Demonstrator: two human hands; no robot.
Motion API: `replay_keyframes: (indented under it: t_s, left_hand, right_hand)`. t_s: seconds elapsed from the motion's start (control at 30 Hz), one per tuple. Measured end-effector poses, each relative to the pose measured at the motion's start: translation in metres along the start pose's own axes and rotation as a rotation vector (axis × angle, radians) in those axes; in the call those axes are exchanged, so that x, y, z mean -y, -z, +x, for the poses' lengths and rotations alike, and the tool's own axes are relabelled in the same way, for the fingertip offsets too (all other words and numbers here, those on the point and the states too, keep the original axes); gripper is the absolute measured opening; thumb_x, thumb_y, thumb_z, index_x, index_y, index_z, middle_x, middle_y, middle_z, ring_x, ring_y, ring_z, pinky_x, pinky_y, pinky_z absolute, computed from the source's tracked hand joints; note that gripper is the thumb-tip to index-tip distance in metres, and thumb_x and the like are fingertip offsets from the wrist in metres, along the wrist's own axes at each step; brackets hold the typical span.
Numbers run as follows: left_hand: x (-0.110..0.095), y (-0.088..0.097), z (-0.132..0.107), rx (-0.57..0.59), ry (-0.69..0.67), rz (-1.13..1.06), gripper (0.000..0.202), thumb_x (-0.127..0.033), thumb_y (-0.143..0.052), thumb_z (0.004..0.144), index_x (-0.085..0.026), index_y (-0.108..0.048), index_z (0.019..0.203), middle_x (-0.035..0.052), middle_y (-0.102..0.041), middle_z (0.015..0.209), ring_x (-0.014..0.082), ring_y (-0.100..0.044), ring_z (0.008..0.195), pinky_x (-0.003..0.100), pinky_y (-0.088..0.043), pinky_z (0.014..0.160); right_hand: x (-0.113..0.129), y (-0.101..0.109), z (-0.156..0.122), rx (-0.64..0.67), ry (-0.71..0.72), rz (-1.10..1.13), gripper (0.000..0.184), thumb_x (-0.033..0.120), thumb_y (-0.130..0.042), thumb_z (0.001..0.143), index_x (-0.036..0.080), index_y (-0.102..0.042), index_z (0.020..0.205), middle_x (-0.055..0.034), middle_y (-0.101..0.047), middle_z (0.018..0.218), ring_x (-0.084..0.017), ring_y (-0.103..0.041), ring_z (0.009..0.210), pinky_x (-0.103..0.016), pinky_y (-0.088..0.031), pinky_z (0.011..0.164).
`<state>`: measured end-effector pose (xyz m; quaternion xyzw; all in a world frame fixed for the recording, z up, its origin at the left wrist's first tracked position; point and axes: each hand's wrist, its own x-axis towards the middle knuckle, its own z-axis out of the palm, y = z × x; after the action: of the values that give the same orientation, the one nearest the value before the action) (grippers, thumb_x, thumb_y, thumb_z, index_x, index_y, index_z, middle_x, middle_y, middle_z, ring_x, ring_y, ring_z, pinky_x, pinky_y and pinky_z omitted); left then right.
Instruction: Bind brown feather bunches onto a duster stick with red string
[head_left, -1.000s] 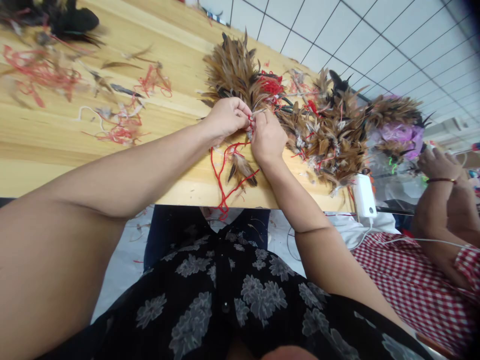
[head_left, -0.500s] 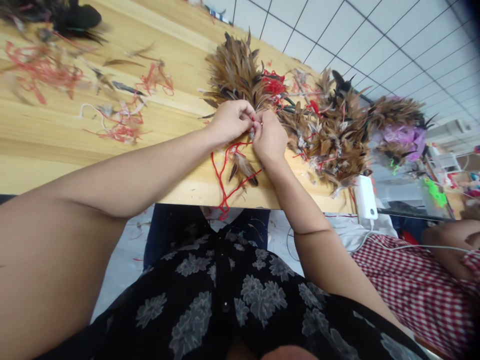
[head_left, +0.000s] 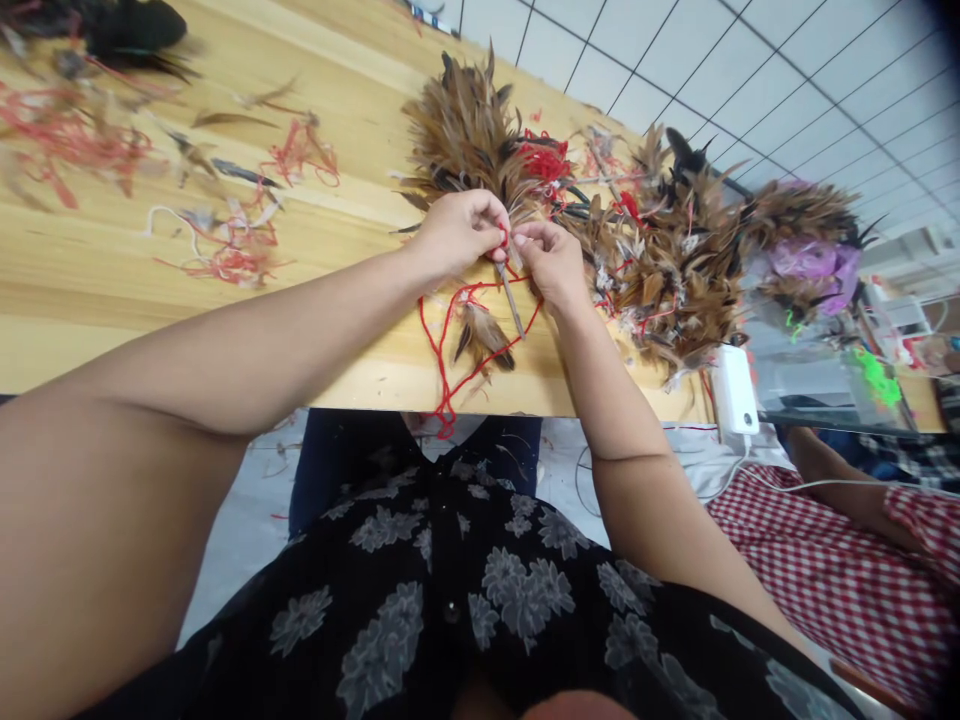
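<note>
While the left hand [head_left: 454,232] pinched the thin stick [head_left: 512,301] between thumb and bent forefinger, with red string [head_left: 448,408] about that end, the right hand [head_left: 556,265] sat just beside it, fingers drawn nearly together; whether they gripped string could not be told. Stick slanted toward the near edge, lower end bare.

Handling, judged: stick light and stiff, apt to roll in a loose pinch; best hold on the shaft, close to the string. String soft, limp, easily snagged; loops lay around a small feather tuft [head_left: 481,333] and hung over the near edge.

Just beyond the hands: brown feather bundle [head_left: 459,125]. Any join to the stick was hidden. Vanes probably springy, easily bent; quill ends the better hold.

Bench [head_left: 330,215]: pale wood, littered. Right, loose brown feathers [head_left: 679,265] and a white device [head_left: 733,390] with cable; left, red scraps [head_left: 82,135], with black feathers [head_left: 139,28] farther off.

Room: pale tiles [head_left: 690,65] beyond; a person in red check [head_left: 832,560] at right.
</note>
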<state>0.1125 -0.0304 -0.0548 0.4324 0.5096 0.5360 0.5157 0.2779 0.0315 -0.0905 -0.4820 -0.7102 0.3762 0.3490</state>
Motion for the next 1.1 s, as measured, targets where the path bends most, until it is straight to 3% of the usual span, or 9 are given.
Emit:
replay_keyframes:
  t_s: [0.17,0.4,0.6,0.8,0.93,1.1]
  left_hand:
    - [0.003,0.001,0.002,0.006,0.004,-0.005,0.020,0.002,-0.073,0.084,-0.017,-0.065,0.087,-0.0018,-0.071,0.070,0.0095,-0.070,0.064,0.018,-0.054,0.069]
    - [-0.002,0.000,0.000,0.026,-0.008,0.017,0.021,0.002,-0.072,0.086,-0.018,-0.065,0.083,-0.0018,-0.068,0.067,0.0100,-0.068,0.063,0.019,-0.054,0.068]
    - [-0.007,0.000,-0.005,0.024,0.035,0.021,0.024,0.005,-0.074,0.084,-0.017,-0.065,0.082,-0.0011,-0.067,0.065,0.0109,-0.067,0.061,0.021,-0.052,0.070]
    - [-0.010,0.000,-0.007,0.041,0.027,0.042,0.027,0.008,-0.069,0.084,-0.017,-0.061,0.081,-0.0019,-0.067,0.064,0.0112,-0.067,0.059,0.022,-0.053,0.070]
    - [-0.006,0.000,-0.005,0.051,0.013,0.043,0.026,0.008,-0.068,0.084,-0.017,-0.061,0.081,-0.0021,-0.067,0.063,0.0107,-0.068,0.060,0.021,-0.053,0.069]
    - [-0.003,0.000,-0.003,0.033,0.017,0.030,0.024,0.005,-0.070,0.085,-0.018,-0.062,0.084,-0.0023,-0.067,0.063,0.0112,-0.067,0.060,0.022,-0.055,0.071]
  right_hand:
    - [0.004,-0.002,-0.002,0.016,0.041,-0.029,0.042,0.058,-0.081,0.088,0.019,-0.073,0.100,0.0033,-0.055,0.067,-0.014,-0.059,0.070,-0.029,-0.053,0.071]
    - [0.012,-0.002,-0.006,0.067,0.068,0.071,0.059,0.077,-0.076,0.083,0.019,-0.070,0.094,-0.0024,-0.069,0.079,-0.017,-0.070,0.079,-0.032,-0.058,0.074]
    - [0.002,-0.004,0.000,0.041,0.051,-0.017,0.047,0.065,-0.076,0.089,0.018,-0.070,0.093,0.0004,-0.062,0.072,-0.015,-0.061,0.072,-0.030,-0.054,0.071]
    - [-0.001,-0.005,0.001,0.034,0.084,-0.102,0.037,0.056,-0.068,0.099,0.020,-0.064,0.090,0.0003,-0.060,0.076,-0.016,-0.059,0.075,-0.034,-0.056,0.080]
    - [-0.003,-0.004,0.002,0.027,0.117,-0.127,0.036,0.054,-0.062,0.103,0.021,-0.062,0.090,-0.0001,-0.061,0.081,-0.017,-0.060,0.080,-0.038,-0.057,0.088]
    - [0.002,0.002,0.001,0.087,0.089,-0.056,0.041,0.061,-0.071,0.096,0.020,-0.065,0.093,0.0004,-0.064,0.078,-0.016,-0.061,0.077,-0.034,-0.057,0.081]
